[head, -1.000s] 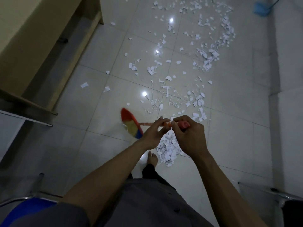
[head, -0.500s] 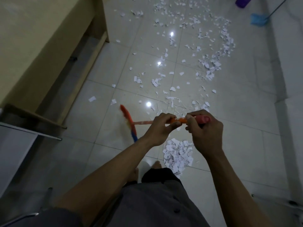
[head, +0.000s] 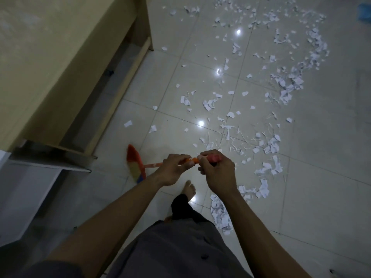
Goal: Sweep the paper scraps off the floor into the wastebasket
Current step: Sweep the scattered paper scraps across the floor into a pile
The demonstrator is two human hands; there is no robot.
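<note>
I hold a broom by its orange handle [head: 192,161], both hands side by side. My left hand [head: 174,169] grips the shaft; my right hand [head: 217,171] grips the pink handle end. The multicoloured broom head [head: 135,165] sits low at the left, close to the floor. White paper scraps [head: 267,147] lie scattered over the tiles ahead and to the right. A swept heap of scraps [head: 220,213] lies by my right forearm, near my bare foot [head: 189,190]. No wastebasket is visible.
A wooden desk [head: 60,57] fills the upper left, with a shelf edge [head: 50,157] near the broom head. A blue object [head: 364,12] sits at the top right corner. Bare tiles lie at the lower right.
The view has shifted left and closer to the desk. The broom head has swung left, away from the scraps, and the swept heap now lies right of my hands.
</note>
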